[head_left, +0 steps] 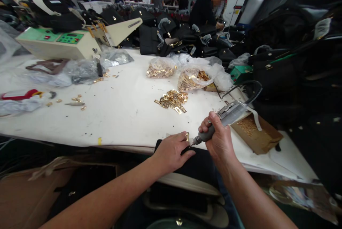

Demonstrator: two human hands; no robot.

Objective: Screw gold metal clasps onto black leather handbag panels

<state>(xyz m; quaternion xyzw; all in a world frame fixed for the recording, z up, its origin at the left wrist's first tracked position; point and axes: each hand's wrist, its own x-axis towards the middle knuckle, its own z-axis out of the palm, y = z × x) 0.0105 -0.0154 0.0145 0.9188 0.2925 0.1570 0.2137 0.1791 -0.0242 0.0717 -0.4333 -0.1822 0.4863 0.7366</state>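
My right hand point(220, 138) is wrapped round a grey electric screwdriver point(207, 134), its bit slanting down to the left. The tip meets or nearly meets the black bag flap point(201, 156) at the table's edge. My left hand point(173, 150) lies over that flap, fingers stretched out and thumb apart, pressing it down. Beside its fingertips is a gold metal plate point(187, 136); whether the fingers touch it is hard to make out. Below, the bag's pale-edged opening point(192, 182) hangs toward me. A pile of gold plates point(173, 100) lies farther back on the white table point(120, 115).
A cardboard box of small gold parts point(260, 136) stands right of the screwdriver. Plastic bags of fittings point(161, 67) lie behind the pile. At back left is a cream machine with green panels point(61, 41). Black bags point(181, 36) heap up near a co-worker point(205, 8).
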